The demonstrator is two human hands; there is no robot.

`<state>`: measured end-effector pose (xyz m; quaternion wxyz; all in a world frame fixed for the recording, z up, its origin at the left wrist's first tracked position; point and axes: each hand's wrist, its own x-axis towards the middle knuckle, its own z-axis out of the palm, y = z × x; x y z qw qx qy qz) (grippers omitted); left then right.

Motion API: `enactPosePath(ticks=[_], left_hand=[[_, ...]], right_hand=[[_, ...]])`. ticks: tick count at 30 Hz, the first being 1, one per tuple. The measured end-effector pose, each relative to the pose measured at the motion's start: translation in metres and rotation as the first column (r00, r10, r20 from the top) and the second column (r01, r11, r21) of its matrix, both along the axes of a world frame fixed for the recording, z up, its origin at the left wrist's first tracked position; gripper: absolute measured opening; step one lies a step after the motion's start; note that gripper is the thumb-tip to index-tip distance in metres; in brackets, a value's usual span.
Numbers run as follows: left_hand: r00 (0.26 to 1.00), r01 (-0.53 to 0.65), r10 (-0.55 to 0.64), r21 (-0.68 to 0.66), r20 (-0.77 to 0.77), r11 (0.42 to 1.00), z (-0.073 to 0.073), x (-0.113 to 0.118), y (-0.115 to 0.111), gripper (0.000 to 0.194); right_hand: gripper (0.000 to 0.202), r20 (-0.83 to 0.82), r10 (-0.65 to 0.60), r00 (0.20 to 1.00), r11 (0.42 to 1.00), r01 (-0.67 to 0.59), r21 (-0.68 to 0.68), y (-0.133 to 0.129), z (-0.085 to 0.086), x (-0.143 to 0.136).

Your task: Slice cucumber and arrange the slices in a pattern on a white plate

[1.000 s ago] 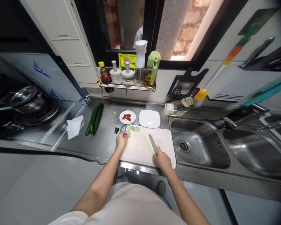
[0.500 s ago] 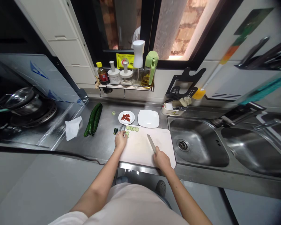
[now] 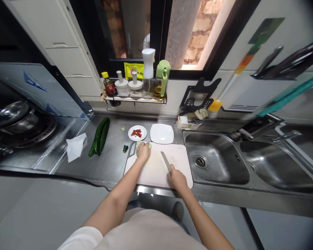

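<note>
My left hand [image 3: 143, 151] lies over the pale cucumber slices [image 3: 139, 143] at the upper left of the white cutting board [image 3: 156, 170]. Its fingers are stretched out and slightly apart, touching the slices and covering part of them. In my right hand [image 3: 177, 177], closed round the handle, is a knife [image 3: 165, 160]. The blade points up and left over the bare middle of the board. A dark green cucumber end [image 3: 125, 149] lies on the steel counter just left of the board's handle.
Two whole cucumbers [image 3: 100, 136] and a white paper towel [image 3: 75, 147] lie to the left. Behind the board stand a plate of chopped red pieces [image 3: 137, 138] and a white square plate [image 3: 161, 133]. The sink [image 3: 216, 158] borders the board's right side.
My left hand has moved right, from the board's left edge onto the cucumber slices, and its fingers have spread. My right hand keeps the knife in nearly the same place. The view has shifted slightly.
</note>
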<state>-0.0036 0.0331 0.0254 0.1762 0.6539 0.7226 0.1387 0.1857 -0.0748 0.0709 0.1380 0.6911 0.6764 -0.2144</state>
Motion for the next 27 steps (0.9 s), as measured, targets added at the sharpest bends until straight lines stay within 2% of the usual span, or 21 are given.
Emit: enactPosePath(ticks=[4, 8, 11, 14, 17, 22, 27], left_hand=[[0.998, 0.048, -0.049, -0.017, -0.043, 0.999, 0.001, 0.003, 0.006, 0.029], [0.999, 0.031, -0.031, -0.001, -0.016, 1.0, 0.003, 0.003, 0.007, 0.024], [0.997, -0.018, 0.022, -0.057, 0.078, 0.998, 0.005, 0.002, 0.004, 0.021], [0.966, -0.071, 0.106, -0.15, 0.236, 0.986, 0.002, 0.0, -0.007, 0.018], [0.933, -0.035, 0.103, -0.196, 0.346, 0.98, -0.004, -0.002, -0.023, 0.018], [0.95, 0.018, 0.04, -0.183, 0.308, 0.983, -0.011, -0.007, -0.046, 0.018], [0.968, 0.015, 0.01, -0.098, 0.25, 0.995, -0.015, -0.009, -0.051, 0.021]], right_hand=[[0.029, -0.004, 0.004, 1.0, 1.0, -0.004, 0.015, -0.001, 0.001, 0.0], [0.028, -0.012, -0.003, 1.0, 1.0, 0.003, 0.002, -0.001, 0.0, 0.0], [0.028, -0.018, -0.006, 1.0, 1.0, 0.006, 0.003, 0.0, -0.001, 0.001], [0.03, -0.017, -0.009, 1.0, 1.0, 0.009, 0.008, 0.0, -0.002, 0.001], [0.032, -0.025, -0.003, 1.0, 1.0, 0.003, 0.006, 0.0, -0.002, 0.001], [0.032, -0.027, 0.004, 1.0, 1.0, -0.004, -0.011, 0.001, 0.0, 0.001], [0.032, -0.034, 0.039, 0.999, 0.999, -0.038, 0.013, -0.002, 0.003, 0.004]])
